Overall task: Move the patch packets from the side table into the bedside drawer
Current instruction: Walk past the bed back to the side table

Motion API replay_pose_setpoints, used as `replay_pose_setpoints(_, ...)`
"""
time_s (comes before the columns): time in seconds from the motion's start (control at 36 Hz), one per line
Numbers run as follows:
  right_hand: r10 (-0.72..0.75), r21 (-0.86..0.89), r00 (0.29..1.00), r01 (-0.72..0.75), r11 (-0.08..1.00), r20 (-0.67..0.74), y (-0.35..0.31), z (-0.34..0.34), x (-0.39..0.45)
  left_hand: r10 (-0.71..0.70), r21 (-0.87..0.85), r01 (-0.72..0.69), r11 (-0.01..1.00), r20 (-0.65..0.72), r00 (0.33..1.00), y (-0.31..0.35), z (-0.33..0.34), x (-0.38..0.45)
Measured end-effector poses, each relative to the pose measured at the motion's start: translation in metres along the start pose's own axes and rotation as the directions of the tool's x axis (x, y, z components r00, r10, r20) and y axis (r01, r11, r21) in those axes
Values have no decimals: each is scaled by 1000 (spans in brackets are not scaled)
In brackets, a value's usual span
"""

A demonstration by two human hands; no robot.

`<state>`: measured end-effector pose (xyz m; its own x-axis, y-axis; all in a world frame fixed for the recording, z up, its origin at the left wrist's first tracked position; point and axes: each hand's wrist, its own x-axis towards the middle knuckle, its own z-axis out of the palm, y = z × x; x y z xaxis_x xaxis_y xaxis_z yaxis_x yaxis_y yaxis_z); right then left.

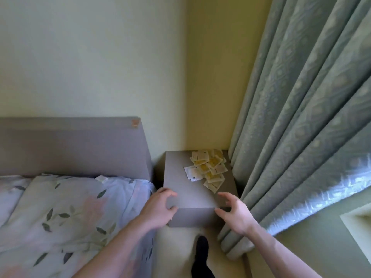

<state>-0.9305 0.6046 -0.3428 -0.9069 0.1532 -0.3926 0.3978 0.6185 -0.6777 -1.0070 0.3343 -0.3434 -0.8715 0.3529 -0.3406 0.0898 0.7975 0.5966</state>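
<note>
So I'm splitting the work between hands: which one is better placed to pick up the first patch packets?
Right hand: it hovers open by the side table's right edge, nearest the patch packets. Left hand grips the far corner.

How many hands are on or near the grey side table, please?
2: the left hand grips the side table's near-left corner; the right hand hovers open at its near-right corner.

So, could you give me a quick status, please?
Left hand gripping side table corner, right hand open beside it. Patch packets untouched on top. Curtain crowding right.
</note>
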Motion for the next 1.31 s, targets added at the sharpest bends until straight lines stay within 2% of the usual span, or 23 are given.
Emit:
replay_pose_setpoints(0.17, 168, 89, 985, -170, 981, 29, 16, -20, 113, -119, -30, 122, 992, 93, 989, 9, 10, 120)
replay_pose_setpoints(0.28, 267, 144, 961, -274, 951, 70, 21, -24, 181, -179, -46, 185, 982, 106, 978, 6, 20, 192)
replay_pose_setpoints(0.44, 406, 204, 912, -408, 890, 56, 42, -15, 261, -192, -2, 195, 981, 157, 969, -19, 39, 279)
replay_pose_setpoints(0.56, 514, 271, 855, -513, 814, 75, 66, -3, 311, -233, 18, 233, 972, 170, 958, -41, 61, 332)
replay_pose_setpoints(0.75, 626, 306, 778, -608, 732, 48, 113, 41, 384, -249, 36, 247, 968, 203, 947, -77, 103, 409)
replay_pose_setpoints(0.86, 725, 370, 689, -676, 637, 9, 125, 61, 418, -232, 40, 229, 973, 211, 949, -90, 123, 435)
replay_pose_setpoints(1.06, 828, 474, 545, -699, 536, -132, 155, 96, 453, -201, 17, 200, 980, 157, 967, -104, 149, 469)
replay_pose_setpoints(1.11, 849, 532, 512, -686, 496, -131, 154, 96, 455, -194, 15, 194, 981, 155, 969, -105, 155, 476)
replay_pose_setpoints(1.31, 831, 564, 551, -665, 489, -71, 169, 98, 452, -194, 88, 184, 979, 127, 973, -102, 174, 495)
